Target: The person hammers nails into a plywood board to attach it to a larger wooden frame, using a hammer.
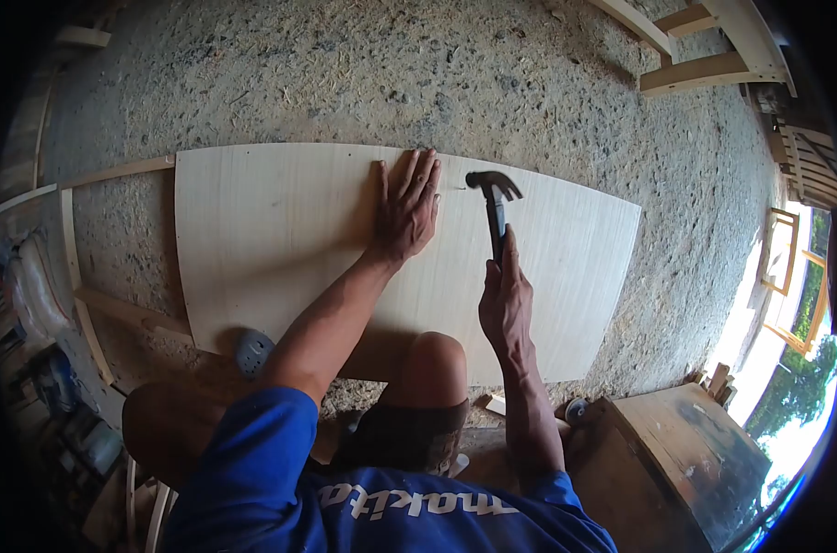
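A pale plywood sheet [280,221] lies over a wooden frame [123,171] that sticks out on its left. My left hand [407,210] is pressed flat on the sheet near its far edge, fingers stretched. In my right hand [507,304] is a claw hammer [497,207], gripped by its dark handle. Its head is over the sheet, to the right of my left hand. A thin nail [462,188] seems to stand in the sheet just left of the hammer head. Small dark nail marks run along the far edge.
Sawdust and shavings cover the rough floor [345,83]. My grey shoe [252,352] rests on the sheet's near left edge, with my knee [439,364] by the near side. A wooden box [695,433] stands at lower right, and another wooden frame [704,76] at upper right.
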### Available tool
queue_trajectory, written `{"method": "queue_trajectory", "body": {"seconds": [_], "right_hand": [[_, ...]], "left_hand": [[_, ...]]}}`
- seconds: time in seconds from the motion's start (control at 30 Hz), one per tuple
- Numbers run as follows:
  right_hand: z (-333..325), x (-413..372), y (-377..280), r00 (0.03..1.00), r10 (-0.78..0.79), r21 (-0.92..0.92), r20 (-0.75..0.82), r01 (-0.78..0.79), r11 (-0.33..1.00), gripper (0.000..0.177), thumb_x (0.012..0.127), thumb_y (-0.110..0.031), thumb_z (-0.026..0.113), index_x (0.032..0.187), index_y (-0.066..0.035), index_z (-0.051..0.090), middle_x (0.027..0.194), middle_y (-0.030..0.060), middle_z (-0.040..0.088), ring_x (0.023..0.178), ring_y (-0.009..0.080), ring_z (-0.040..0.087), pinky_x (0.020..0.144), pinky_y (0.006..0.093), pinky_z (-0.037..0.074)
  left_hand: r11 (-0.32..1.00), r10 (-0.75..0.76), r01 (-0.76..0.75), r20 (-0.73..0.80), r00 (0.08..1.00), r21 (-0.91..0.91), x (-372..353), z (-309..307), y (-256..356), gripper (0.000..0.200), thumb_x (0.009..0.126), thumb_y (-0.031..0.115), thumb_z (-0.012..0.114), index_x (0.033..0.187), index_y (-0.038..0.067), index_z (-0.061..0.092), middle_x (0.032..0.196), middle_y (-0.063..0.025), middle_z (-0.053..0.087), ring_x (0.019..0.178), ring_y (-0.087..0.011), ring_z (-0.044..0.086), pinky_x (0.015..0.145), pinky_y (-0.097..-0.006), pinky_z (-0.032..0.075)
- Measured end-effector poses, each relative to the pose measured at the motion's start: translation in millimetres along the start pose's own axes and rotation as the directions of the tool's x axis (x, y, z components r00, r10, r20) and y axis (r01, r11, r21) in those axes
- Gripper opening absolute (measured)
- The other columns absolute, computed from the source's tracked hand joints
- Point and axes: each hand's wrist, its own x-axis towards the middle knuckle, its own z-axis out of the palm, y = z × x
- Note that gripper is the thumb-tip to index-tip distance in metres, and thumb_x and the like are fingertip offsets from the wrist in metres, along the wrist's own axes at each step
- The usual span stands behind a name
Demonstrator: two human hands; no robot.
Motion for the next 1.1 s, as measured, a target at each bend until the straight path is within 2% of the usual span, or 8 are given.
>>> {"method": "queue_trajectory", "body": {"seconds": [0.2, 0.33, 0.5, 0.63, 0.83, 0.9, 0.97, 1.1], "right_hand": [[-18, -20, -21, 0.851, -0.263, 0.440, -0.455, 0.471, 0.764, 0.020, 0.108, -0.021, 0.051, 0.093, -0.012, 0.043, 0.064, 0.0040, 0.047, 0.050, 0.0083, 0.045, 0.045, 0.0271, 0.041], [22, -11, 47, 0.990, 0.112, -0.057, 0.085, -0.107, 0.993, 0.062, 0.102, -0.003, 0.053, 0.159, -0.007, 0.031, 0.084, 0.0283, 0.066, 0.071, 0.0486, 0.065, 0.057, 0.0485, 0.049], [2, -28, 1, 0.870, -0.107, 0.424, -0.482, 0.338, 0.840, 0.021, 0.105, -0.012, 0.051, 0.119, 0.003, 0.049, 0.077, 0.0072, 0.060, 0.059, 0.0102, 0.053, 0.049, 0.0263, 0.040], [37, -19, 48, 0.981, 0.174, 0.008, 0.083, -0.175, 0.985, 0.045, 0.101, -0.009, 0.058, 0.144, -0.005, 0.047, 0.085, 0.0294, 0.065, 0.068, 0.0514, 0.062, 0.057, 0.0484, 0.047], [11, -37, 21, 0.949, 0.077, 0.407, -0.306, 0.057, 0.912, 0.050, 0.105, -0.011, 0.050, 0.153, -0.003, 0.041, 0.073, 0.0130, 0.058, 0.059, 0.0198, 0.059, 0.054, 0.0390, 0.047], [29, -41, 68, 0.939, -0.245, 0.263, -0.242, 0.306, 0.915, 0.052, 0.104, -0.012, 0.053, 0.154, -0.006, 0.040, 0.075, 0.0178, 0.063, 0.058, 0.0290, 0.061, 0.051, 0.0422, 0.045], [39, -19, 57, 0.991, 0.118, -0.065, 0.070, -0.113, 0.991, 0.049, 0.104, -0.012, 0.054, 0.152, -0.010, 0.044, 0.084, 0.0230, 0.067, 0.068, 0.0456, 0.064, 0.057, 0.0501, 0.049], [15, -15, 11, 0.979, -0.041, 0.099, -0.198, 0.062, 0.993, 0.056, 0.100, -0.006, 0.058, 0.154, -0.005, 0.041, 0.097, 0.0280, 0.068, 0.073, 0.0469, 0.066, 0.061, 0.0500, 0.052]], "left_hand": [[1.000, -0.018, 0.017, 0.040, 0.999, 0.007, 1, 1, -2, 0.063, 0.103, 0.026, 0.053, 0.160, 0.007, 0.035, 0.172, -0.0060, 0.024, 0.159, -0.0257, 0.020, 0.124, -0.0682, 0.010], [1.000, -0.015, 0.015, 0.002, 1.000, 0.002, 1, 4, 0, 0.063, 0.103, 0.026, 0.052, 0.160, 0.007, 0.034, 0.171, -0.0059, 0.025, 0.159, -0.0252, 0.021, 0.125, -0.0677, 0.010], [1.000, -0.015, 0.015, 0.025, 1.000, -0.004, 4, -1, 1, 0.063, 0.104, 0.024, 0.053, 0.161, 0.007, 0.034, 0.171, -0.0054, 0.025, 0.158, -0.0250, 0.022, 0.125, -0.0651, 0.010], [1.000, -0.003, 0.003, 0.003, 1.000, -0.006, 0, -2, 5, 0.061, 0.103, 0.024, 0.052, 0.159, 0.006, 0.036, 0.171, -0.0065, 0.026, 0.158, -0.0260, 0.023, 0.124, -0.0668, 0.011], [1.000, -0.005, 0.006, 0.019, 1.000, -0.001, 3, -2, 3, 0.060, 0.103, 0.025, 0.053, 0.158, 0.005, 0.039, 0.170, -0.0079, 0.028, 0.158, -0.0260, 0.023, 0.124, -0.0683, 0.011], [1.000, 0.000, 0.000, 0.014, 1.000, -0.004, 0, -1, 0, 0.060, 0.103, 0.025, 0.053, 0.158, 0.005, 0.039, 0.170, -0.0080, 0.028, 0.158, -0.0261, 0.023, 0.124, -0.0681, 0.012], [0.998, -0.012, 0.011, -0.015, 1.000, -0.061, 3, -2, 3, 0.059, 0.103, 0.022, 0.052, 0.157, 0.003, 0.038, 0.170, -0.0096, 0.029, 0.157, -0.0296, 0.024, 0.124, -0.0670, 0.012], [1.000, 0.006, -0.006, 0.000, 1.000, 0.003, 3, -14, 4, 0.061, 0.102, 0.023, 0.053, 0.157, 0.003, 0.038, 0.169, -0.0102, 0.030, 0.157, -0.0287, 0.025, 0.124, -0.0664, 0.014]]}}
